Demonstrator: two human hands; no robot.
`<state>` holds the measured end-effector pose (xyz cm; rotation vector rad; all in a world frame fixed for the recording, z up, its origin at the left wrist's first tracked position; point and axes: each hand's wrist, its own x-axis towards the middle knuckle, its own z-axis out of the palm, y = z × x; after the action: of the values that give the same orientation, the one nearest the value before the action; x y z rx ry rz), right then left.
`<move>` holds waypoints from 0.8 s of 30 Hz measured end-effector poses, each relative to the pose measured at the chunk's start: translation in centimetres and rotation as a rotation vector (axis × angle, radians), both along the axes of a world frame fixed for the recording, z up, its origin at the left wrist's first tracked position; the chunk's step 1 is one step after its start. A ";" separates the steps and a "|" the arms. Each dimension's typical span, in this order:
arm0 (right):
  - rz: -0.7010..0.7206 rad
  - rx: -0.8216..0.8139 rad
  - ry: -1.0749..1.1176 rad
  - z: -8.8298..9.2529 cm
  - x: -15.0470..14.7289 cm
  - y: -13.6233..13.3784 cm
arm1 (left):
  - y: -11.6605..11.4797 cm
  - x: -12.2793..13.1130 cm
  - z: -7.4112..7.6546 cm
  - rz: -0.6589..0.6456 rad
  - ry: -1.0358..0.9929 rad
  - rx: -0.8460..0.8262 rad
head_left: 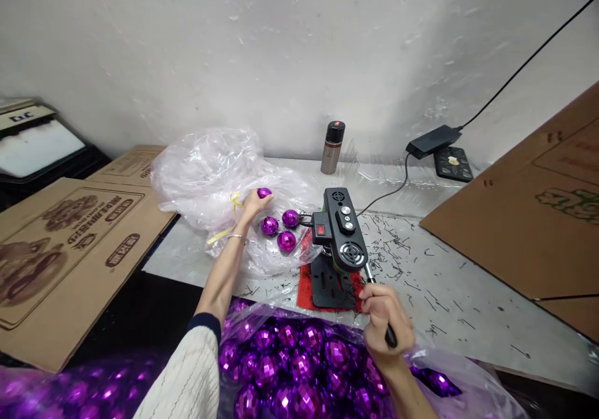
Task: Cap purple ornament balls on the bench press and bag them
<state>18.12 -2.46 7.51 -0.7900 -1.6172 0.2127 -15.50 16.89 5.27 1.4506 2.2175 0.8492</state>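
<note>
My left hand [255, 203] is closed around a shiny purple mirror-faceted ball [264, 192], above clear plastic film on the table. Just to its right, several more faceted balls [286, 241] lie on the film. With my right hand [387, 319] I grip the black handle [390, 337] of a metal lever at the side of a small black benchtop machine [345, 229]. That machine has two round vents and a red switch, and its slotted base plate [327, 285] rests on a red sheet [304, 288].
Many purple balls [302, 366] fill a plastic bag at the front edge. Cardboard stands at left [79, 244] and right [524, 207]. A spray can [332, 148], a power adapter [433, 141] and a phone-like black slab [452, 163] are at the back. Dark scraps litter the tabletop [421, 282].
</note>
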 end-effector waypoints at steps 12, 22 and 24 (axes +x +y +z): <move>-0.026 -0.010 0.051 1.7 -0.7 0.4 | -18.0 4.3 -1.6 -0.239 -1.087 0.222; -0.046 -0.074 0.041 4.3 -0.9 0.6 | -19.6 14.9 -5.1 -0.219 -1.264 0.151; -0.030 -0.060 0.038 4.1 -0.9 0.6 | -19.2 16.0 -5.5 -0.135 -1.248 0.236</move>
<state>17.23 -1.88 11.64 -0.8508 -1.5681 0.2549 0.55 -2.34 -0.26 0.7202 1.0839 1.4481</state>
